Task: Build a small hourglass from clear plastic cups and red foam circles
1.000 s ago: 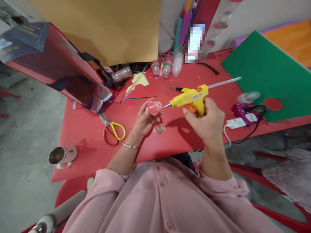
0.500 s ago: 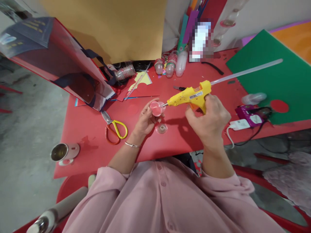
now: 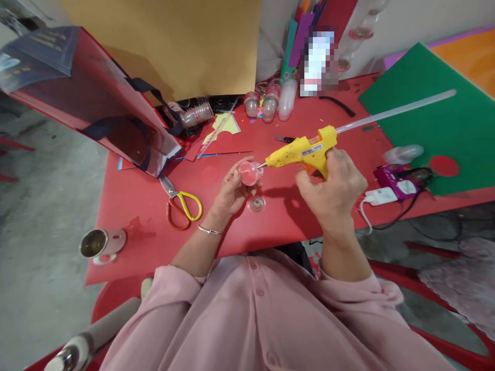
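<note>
My left hand (image 3: 233, 188) is closed around a small clear plastic cup (image 3: 249, 173), which looks reddish inside and is tilted towards me. In my right hand (image 3: 335, 189) is a yellow hot glue gun (image 3: 303, 150), its metal tip at the right side of the cup's rim. Whether the tip touches the rim I cannot tell. A long translucent glue stick (image 3: 398, 112) juts out of the gun's back end. Just below the cup, a second clear cup or lid (image 3: 256, 204) lies on the red table (image 3: 247, 232).
Scissors (image 3: 180, 205) lie left of my left hand, with a metal mug (image 3: 103, 244) near the table's left edge. A tall paper bag (image 3: 112, 98) stands behind. Stacked clear cups (image 3: 269, 103) lie at the back. To the right are a purple power strip (image 3: 402, 183) and green card (image 3: 425, 118).
The cup in my left hand has turned slightly, and the glue gun's tip has shifted a little along its rim. The whole view has moved slightly.
</note>
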`<state>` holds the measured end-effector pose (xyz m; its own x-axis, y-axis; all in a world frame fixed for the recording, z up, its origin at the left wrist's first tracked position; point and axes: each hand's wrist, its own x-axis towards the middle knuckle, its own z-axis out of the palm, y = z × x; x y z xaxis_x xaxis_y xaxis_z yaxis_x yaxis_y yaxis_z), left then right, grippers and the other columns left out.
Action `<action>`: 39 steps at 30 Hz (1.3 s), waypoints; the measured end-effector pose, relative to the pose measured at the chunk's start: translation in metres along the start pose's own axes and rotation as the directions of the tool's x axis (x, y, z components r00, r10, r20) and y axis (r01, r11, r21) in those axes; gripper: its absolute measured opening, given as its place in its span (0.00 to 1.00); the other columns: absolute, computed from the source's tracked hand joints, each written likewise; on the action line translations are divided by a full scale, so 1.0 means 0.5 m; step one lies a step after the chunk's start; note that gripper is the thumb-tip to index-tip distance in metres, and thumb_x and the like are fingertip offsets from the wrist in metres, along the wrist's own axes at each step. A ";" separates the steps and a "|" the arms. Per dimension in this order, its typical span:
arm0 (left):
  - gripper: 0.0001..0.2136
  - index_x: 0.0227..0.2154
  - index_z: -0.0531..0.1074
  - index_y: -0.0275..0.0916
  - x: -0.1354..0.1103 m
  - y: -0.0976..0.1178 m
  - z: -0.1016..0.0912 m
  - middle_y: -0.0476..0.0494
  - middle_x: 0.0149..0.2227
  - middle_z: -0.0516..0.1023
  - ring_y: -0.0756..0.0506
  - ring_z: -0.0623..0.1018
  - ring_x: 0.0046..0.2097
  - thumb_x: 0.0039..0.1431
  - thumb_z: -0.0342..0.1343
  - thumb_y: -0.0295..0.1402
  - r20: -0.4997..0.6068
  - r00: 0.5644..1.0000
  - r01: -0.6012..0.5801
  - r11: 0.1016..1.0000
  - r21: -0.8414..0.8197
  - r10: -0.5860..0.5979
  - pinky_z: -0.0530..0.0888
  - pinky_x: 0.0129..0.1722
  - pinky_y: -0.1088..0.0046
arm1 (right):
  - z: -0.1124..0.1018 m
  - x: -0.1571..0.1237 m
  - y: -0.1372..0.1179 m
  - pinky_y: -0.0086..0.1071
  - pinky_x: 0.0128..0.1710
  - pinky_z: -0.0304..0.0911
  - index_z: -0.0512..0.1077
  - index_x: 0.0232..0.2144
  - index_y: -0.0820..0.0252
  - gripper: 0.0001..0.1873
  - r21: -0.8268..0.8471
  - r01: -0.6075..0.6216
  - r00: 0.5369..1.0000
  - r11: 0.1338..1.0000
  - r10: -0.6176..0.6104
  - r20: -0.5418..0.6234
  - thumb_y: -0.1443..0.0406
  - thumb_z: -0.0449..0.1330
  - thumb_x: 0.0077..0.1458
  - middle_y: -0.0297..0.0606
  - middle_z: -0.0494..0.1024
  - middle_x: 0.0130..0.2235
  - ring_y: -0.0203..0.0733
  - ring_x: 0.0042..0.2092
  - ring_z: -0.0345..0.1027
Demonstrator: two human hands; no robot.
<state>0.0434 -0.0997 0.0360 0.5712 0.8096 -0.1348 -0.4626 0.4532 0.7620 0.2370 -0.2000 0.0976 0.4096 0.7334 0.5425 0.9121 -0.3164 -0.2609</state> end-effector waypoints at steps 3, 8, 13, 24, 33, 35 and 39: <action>0.34 0.56 0.75 0.43 0.001 0.000 -0.001 0.41 0.45 0.84 0.47 0.84 0.35 0.51 0.71 0.57 -0.001 1.000 0.002 1.000 0.001 -0.002 0.74 0.27 0.75 | 0.003 0.001 0.001 0.48 0.46 0.71 0.70 0.54 0.57 0.21 -0.015 0.004 1.000 1.000 -0.005 -0.007 0.63 0.56 0.58 0.49 0.78 0.44 0.58 0.47 0.76; 0.34 0.55 0.76 0.43 0.000 0.000 0.001 0.41 0.45 0.84 0.46 0.83 0.35 0.50 0.72 0.57 0.008 1.000 -0.012 1.000 0.000 0.012 0.74 0.28 0.74 | 0.004 0.001 0.000 0.47 0.45 0.71 0.70 0.53 0.58 0.21 -0.031 0.001 1.000 1.000 -0.002 -0.017 0.64 0.56 0.57 0.49 0.78 0.43 0.58 0.46 0.76; 0.34 0.55 0.76 0.43 -0.001 0.001 0.003 0.40 0.45 0.84 0.46 0.82 0.35 0.50 0.71 0.57 -0.011 1.000 -0.004 1.000 0.026 0.004 0.74 0.28 0.73 | 0.002 0.001 -0.002 0.48 0.46 0.70 0.71 0.53 0.58 0.20 -0.032 -0.006 1.000 0.999 0.006 0.009 0.64 0.56 0.58 0.48 0.78 0.43 0.58 0.47 0.76; 0.34 0.55 0.76 0.43 0.000 -0.001 0.002 0.40 0.44 0.84 0.46 0.83 0.35 0.50 0.71 0.57 0.003 1.000 -0.010 1.000 0.011 0.010 0.74 0.28 0.72 | 0.004 -0.001 0.002 0.47 0.45 0.70 0.71 0.53 0.58 0.20 -0.030 0.005 1.000 1.000 -0.005 -0.003 0.65 0.55 0.58 0.48 0.78 0.42 0.57 0.46 0.75; 0.33 0.54 0.77 0.43 -0.001 -0.001 0.003 0.41 0.44 0.84 0.46 0.83 0.35 0.50 0.72 0.56 0.028 1.000 -0.009 1.000 -0.017 0.010 0.74 0.28 0.74 | 0.004 0.000 0.002 0.47 0.46 0.70 0.71 0.53 0.57 0.20 -0.037 0.000 1.000 0.999 0.000 0.010 0.65 0.55 0.58 0.48 0.78 0.43 0.57 0.47 0.76; 0.33 0.54 0.77 0.43 -0.001 -0.002 0.002 0.42 0.44 0.84 0.46 0.83 0.35 0.49 0.73 0.55 0.033 0.999 -0.011 1.000 -0.024 0.012 0.74 0.28 0.74 | 0.005 -0.001 0.003 0.47 0.46 0.70 0.71 0.53 0.58 0.20 -0.035 0.001 1.000 0.999 -0.001 0.001 0.65 0.55 0.58 0.48 0.78 0.43 0.57 0.47 0.76; 0.34 0.55 0.77 0.42 -0.001 -0.002 0.003 0.42 0.44 0.84 0.47 0.83 0.35 0.48 0.74 0.55 0.026 1.000 -0.008 0.999 -0.033 0.009 0.74 0.27 0.75 | 0.013 -0.002 0.008 0.46 0.45 0.70 0.71 0.53 0.59 0.20 -0.031 0.002 1.000 1.000 -0.002 -0.027 0.64 0.56 0.58 0.48 0.79 0.42 0.56 0.46 0.76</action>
<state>0.0445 -0.1013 0.0364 0.5842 0.8039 -0.1113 -0.4896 0.4584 0.7417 0.2404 -0.1981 0.0910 0.4078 0.7176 0.5646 0.9129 -0.3336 -0.2353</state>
